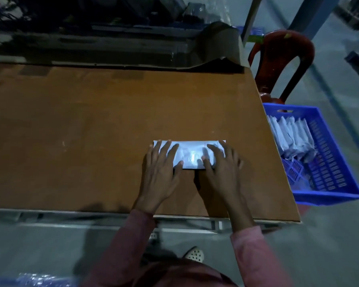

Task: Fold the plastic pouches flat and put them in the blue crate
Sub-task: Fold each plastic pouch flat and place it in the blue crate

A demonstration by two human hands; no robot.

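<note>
The fingers [167,151] of the left hand [160,170] are lying straight and spread apart, pressing flat on the left part of a white plastic pouch [192,151]. The fingers [215,151] of the right hand [222,170] are doing the same on its right part. Both thumbs are touching the pouch's near edge and pointing toward each other. Neither hand is curling round anything.

The pouch is lying flat as a wide strip on the brown table [91,121], toward its near right part. Glare is washing out its middle, so any print on it is too blurred to read. Pink sleeves [251,249] are covering both forearms, which are reaching in over the table's near edge.

Just beside the table's right edge and lower down, a blue crate [330,196] with slotted walls is standing. A row of folded white pouches [292,133] is standing on edge in its far left part, packed close together and leaning. A small blue mesh piece [294,170] is lying near them toward the near side; what it is cannot be told.

Just beyond the crate, a red plastic chair [282,56] is standing by the table's far right corner. A dark machine [91,34] is running along the table's far edge. On the floor below, a perforated white shoe [194,254] is showing, and shiny crumpled plastic [39,279] is lying at the near left.
</note>
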